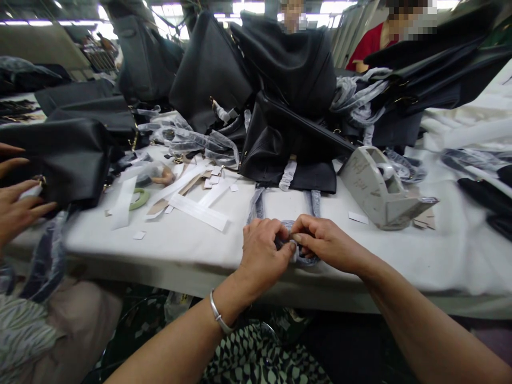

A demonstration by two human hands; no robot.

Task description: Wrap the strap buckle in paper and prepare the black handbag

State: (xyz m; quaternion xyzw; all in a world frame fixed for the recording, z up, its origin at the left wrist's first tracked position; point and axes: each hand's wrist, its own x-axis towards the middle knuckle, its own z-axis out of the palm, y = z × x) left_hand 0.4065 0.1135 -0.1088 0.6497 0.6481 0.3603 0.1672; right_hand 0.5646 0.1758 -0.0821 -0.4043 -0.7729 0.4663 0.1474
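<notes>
White-covered worktable [160, 250], left hand [262, 253] and right hand [330, 242], fingers [306, 234] clamped on plastic-wrapped bag handle [298, 257]

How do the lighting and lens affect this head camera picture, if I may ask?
In the head view, ceiling lights glare white, black handbags lose detail in shadow, and the wide lens curves the table's edge, while the left hand and right hand stay sharp.

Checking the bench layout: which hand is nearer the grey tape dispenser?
Right. The right hand is below and left of the grey tape dispenser, not touching it. The left hand is farther left, beyond a plastic-wrapped strap that both hands pinch.
</notes>
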